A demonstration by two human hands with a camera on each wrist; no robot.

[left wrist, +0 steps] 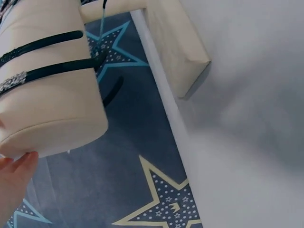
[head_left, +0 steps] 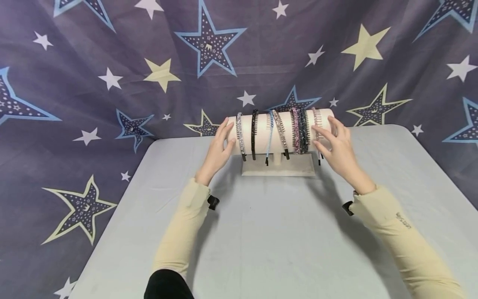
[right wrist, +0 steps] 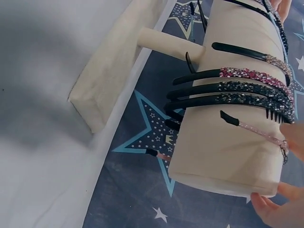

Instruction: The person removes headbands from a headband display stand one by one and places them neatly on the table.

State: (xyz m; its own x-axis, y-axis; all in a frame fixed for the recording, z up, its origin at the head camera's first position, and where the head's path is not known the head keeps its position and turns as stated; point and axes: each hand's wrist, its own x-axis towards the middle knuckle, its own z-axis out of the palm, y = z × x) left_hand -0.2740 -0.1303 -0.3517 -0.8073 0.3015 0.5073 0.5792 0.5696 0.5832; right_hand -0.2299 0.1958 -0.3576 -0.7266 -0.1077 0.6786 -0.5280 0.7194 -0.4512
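A cream padded headband stand (head_left: 276,164) has a horizontal roll on a short post and a flat base. Several headbands circle the roll, among them a silver glitter one (head_left: 240,133), a plain black one (head_left: 254,135), a thin blue one (head_left: 269,137) and a pink glitter one (head_left: 296,131). My left hand (head_left: 216,153) rests at the roll's left end, its fingertips (left wrist: 29,159) touching the end face. At the right end, my right hand (head_left: 341,149) has its fingers spread, fingertips right at a thin pale pink headband (right wrist: 259,133) and at the end's edge.
The stand is near the back of a table with a grey cloth (head_left: 246,241). Behind it hangs a dark curtain (head_left: 123,41) printed with stars. Dark wrist straps (head_left: 213,202) show at the cream sleeves (head_left: 183,228).
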